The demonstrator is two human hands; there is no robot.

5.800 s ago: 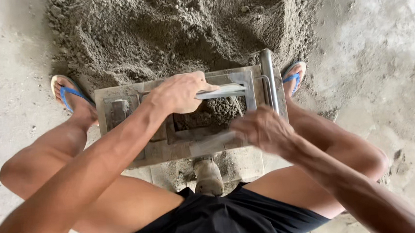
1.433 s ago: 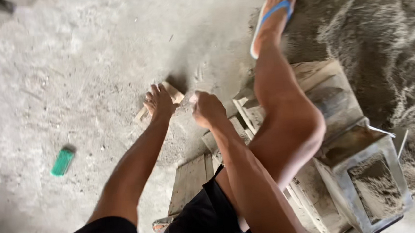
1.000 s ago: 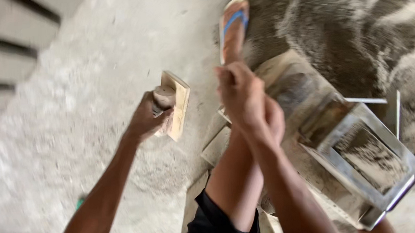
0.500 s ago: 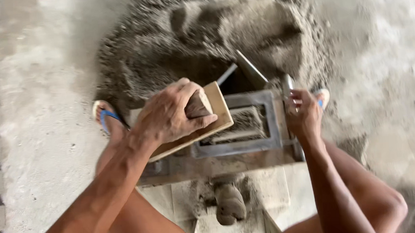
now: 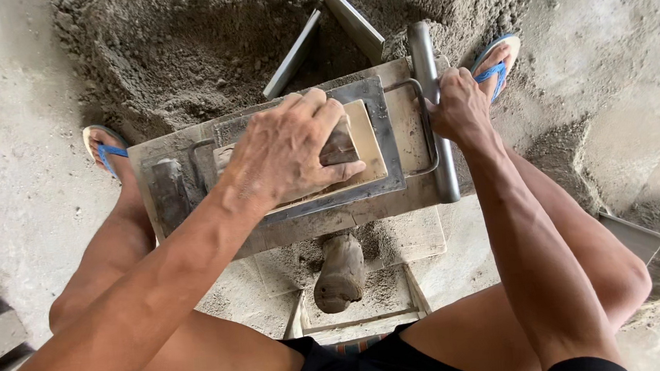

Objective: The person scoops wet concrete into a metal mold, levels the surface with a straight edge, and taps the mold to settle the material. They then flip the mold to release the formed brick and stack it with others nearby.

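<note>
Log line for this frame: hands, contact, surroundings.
left hand: pressing wooden float on mould | right hand: gripping metal handle | behind: sand pile | below: wooden mallet

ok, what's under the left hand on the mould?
A pale wooden float lies flat in the metal mould frame, the left hand gripping its handle. The mould's contents are covered.
</note>
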